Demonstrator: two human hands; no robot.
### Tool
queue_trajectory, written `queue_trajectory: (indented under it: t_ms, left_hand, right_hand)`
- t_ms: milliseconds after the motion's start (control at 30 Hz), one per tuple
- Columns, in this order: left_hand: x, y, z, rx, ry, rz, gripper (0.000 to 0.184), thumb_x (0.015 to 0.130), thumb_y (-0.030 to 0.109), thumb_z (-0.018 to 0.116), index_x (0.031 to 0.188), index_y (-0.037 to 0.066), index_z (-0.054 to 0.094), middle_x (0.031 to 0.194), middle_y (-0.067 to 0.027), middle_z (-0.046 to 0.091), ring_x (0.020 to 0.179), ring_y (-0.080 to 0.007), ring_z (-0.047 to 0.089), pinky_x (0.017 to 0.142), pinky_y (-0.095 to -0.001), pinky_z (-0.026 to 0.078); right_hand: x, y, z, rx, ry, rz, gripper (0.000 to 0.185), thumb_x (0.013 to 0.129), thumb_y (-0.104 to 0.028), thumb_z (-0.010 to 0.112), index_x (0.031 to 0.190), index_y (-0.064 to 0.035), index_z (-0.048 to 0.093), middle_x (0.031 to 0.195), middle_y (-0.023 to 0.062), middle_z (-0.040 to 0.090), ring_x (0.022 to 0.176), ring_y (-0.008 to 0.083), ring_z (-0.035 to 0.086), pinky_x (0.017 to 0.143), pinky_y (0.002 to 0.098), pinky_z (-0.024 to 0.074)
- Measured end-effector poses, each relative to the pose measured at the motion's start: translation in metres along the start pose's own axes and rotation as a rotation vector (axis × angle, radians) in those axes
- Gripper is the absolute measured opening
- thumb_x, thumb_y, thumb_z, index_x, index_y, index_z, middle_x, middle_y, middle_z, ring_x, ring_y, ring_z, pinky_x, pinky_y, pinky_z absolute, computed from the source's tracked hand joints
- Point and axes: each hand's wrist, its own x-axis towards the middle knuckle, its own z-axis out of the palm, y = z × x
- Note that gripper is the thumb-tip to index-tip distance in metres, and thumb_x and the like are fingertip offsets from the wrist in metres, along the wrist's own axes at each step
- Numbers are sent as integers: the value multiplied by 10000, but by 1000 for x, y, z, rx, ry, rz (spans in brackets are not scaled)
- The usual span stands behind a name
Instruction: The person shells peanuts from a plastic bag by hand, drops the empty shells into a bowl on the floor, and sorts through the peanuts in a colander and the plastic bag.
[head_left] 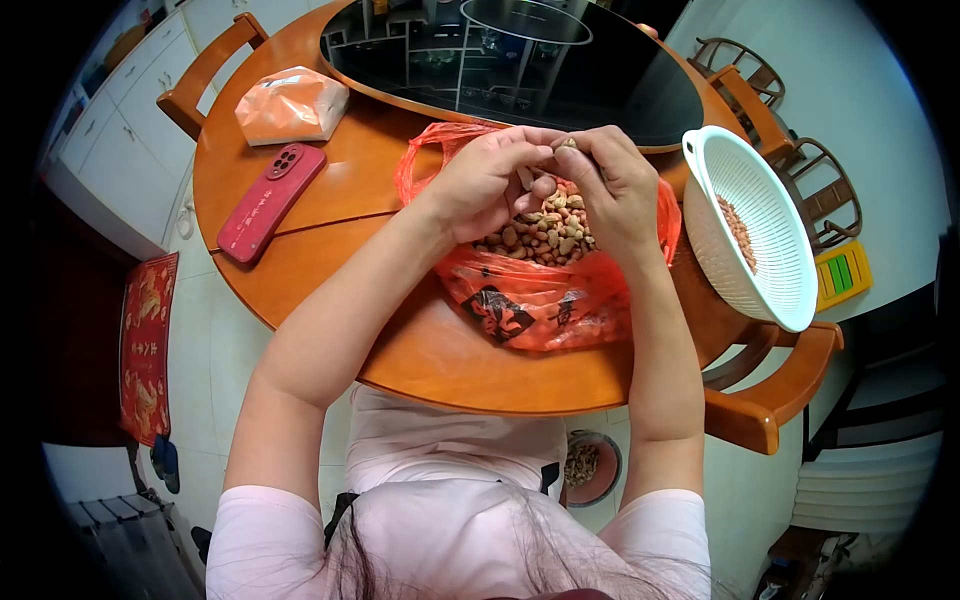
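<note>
Both my hands meet over an open red plastic bag (545,310) full of unshelled peanuts (540,235). Between the thumb and forefinger of my right hand (620,185) is a single peanut (567,146). My left hand (485,180) has its palm turned partly up and its fingers curled, the forefinger reaching to that same peanut. Whatever lies within the left fingers is too small and covered to make out. To the right of my right hand, a white colander (775,250) holds shelled reddish peanut kernels (738,232).
On the round wooden table (430,375) lie a red phone (272,203) and an orange tissue pack (292,105). A black glass turntable (480,65) covers the far side. Below, a bowl of shells (590,468) stands on the floor. Wooden chairs (775,395) surround the table.
</note>
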Motion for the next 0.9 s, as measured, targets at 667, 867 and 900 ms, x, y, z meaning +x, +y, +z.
queue_trajectory:
  t_ms: [667, 867, 900]
  left_hand:
    - [2, -3, -6, 194, 114, -23, 275, 950, 331, 512, 1000, 62, 547, 791, 14, 573, 571, -34, 490, 437, -150, 365]
    - [-5, 12, -3, 100, -45, -77, 447, 974, 465, 367, 1009, 55, 541, 762, 10, 541, 542, -44, 441, 412, -164, 322]
    - [-6, 13, -2, 67, -67, -85, 426, 974, 454, 383, 997, 60, 541, 764, 11, 536, 550, -41, 444, 414, -159, 323]
  right_hand:
    - [-1, 4, -2, 0, -158, -60, 152, 793, -53, 674, 927, -8, 620, 774, 96, 580, 709, 217, 574, 624, 305, 465]
    - [-1, -4, 5, -103, -40, -119, 132, 825, -128, 654, 879, -20, 600, 758, 95, 577, 697, 263, 565, 600, 343, 462]
    - [-1, -5, 7, -97, -28, -125, 126, 832, -130, 645, 875, -21, 599, 758, 95, 577, 696, 266, 566, 599, 345, 461]
